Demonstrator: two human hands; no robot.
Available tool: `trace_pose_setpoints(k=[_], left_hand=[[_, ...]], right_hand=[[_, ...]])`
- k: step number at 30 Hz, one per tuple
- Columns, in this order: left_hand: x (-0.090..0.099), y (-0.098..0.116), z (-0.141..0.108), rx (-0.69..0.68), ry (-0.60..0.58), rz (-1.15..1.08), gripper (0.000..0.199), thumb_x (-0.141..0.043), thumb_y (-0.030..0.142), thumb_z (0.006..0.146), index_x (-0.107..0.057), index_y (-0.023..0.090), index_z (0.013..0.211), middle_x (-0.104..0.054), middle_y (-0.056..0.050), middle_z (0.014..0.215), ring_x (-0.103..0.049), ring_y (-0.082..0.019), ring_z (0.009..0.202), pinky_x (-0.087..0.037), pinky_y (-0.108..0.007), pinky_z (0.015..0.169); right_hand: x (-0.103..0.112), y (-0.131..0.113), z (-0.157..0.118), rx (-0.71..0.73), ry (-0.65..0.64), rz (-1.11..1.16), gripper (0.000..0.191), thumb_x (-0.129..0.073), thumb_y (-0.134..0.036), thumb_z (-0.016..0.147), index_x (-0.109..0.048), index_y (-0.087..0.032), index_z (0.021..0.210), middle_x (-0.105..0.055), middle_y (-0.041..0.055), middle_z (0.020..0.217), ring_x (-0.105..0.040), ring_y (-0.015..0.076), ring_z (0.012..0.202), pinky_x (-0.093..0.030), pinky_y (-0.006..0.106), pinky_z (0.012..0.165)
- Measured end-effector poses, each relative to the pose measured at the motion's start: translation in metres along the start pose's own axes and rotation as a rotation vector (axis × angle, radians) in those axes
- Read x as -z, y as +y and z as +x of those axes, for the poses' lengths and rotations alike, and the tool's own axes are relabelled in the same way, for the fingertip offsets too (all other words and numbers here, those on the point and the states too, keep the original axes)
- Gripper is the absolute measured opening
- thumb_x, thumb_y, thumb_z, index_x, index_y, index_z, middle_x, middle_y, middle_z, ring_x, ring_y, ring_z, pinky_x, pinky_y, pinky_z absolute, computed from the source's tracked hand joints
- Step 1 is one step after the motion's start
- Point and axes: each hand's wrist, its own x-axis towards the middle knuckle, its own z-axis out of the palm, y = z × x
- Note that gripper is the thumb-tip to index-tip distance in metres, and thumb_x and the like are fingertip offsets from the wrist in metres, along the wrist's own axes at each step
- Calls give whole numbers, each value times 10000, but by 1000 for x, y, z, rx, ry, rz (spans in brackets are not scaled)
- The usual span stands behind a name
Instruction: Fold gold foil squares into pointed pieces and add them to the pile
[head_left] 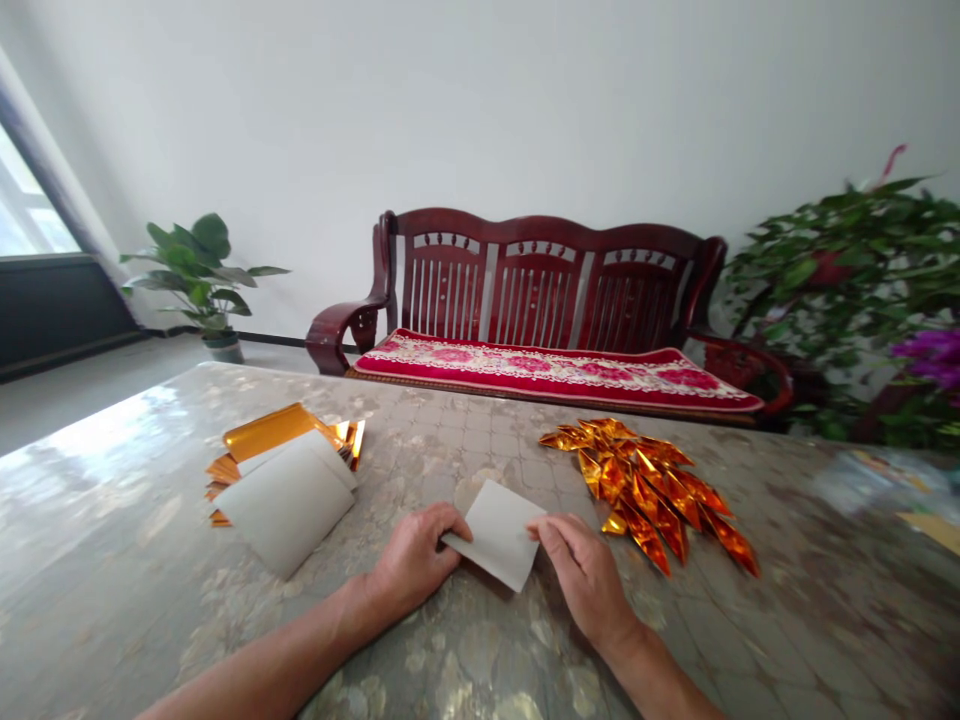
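Observation:
A pale grey-white sheet of paper [501,532] is held a little above the table at the centre. My left hand [421,555] grips its left edge between thumb and fingers. On the opposite edge, the fingertips of my right hand [581,570] pinch the paper. Left of my hands lies a loose stack of paper sheets [289,500], some with the pale side up and some showing shiny gold foil. To the right is a pile of folded gold foil pieces [649,480], pointed at the ends and overlapping.
The table [405,430] has a patterned, glossy cover. A clear plastic bag [881,482] lies at its right side. Beyond stands a dark red wooden bench [532,270] with a red floral cushion [555,372]. Potted plants [206,265] flank the bench.

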Motion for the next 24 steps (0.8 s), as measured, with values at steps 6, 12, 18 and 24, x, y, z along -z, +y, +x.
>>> trace_pose_setpoints(k=[6,12,18,24], left_hand=[[7,-9,5,-56,9,-109,261,-492,-11,668,-651,196,675,-719,-21,904,-670,-154,860,-497,-253,823],[11,-18,10,-36,263,3,352,-445,7,767,-708,206,891,-650,-74,1213,-625,-193,1102,-485,-338,964],[16,-4,0,-330,383,150,415,-391,-8,826,-698,236,959,-663,-47,1182,-601,-195,1091,-466,-369,945],[4,18,-11,-353,-20,323,204,-564,153,890,-694,248,1015,-729,-17,1031,-664,-197,941,-496,-338,858]], right_hand=[[-4,7,3,153,-119,-193,390,-425,-68,866,-754,-247,974,-736,41,1111,-586,226,1129,-452,412,998],[-7,1,0,171,-192,-310,431,-413,-42,881,-731,-231,1102,-727,50,1147,-613,208,1059,-472,377,952],[-8,-4,-1,135,-193,-397,494,-384,11,846,-678,-188,1189,-712,61,1165,-596,217,1045,-463,360,938],[-10,-4,-3,138,-150,-479,472,-428,16,851,-664,-203,1196,-729,55,1014,-605,219,943,-455,339,854]])
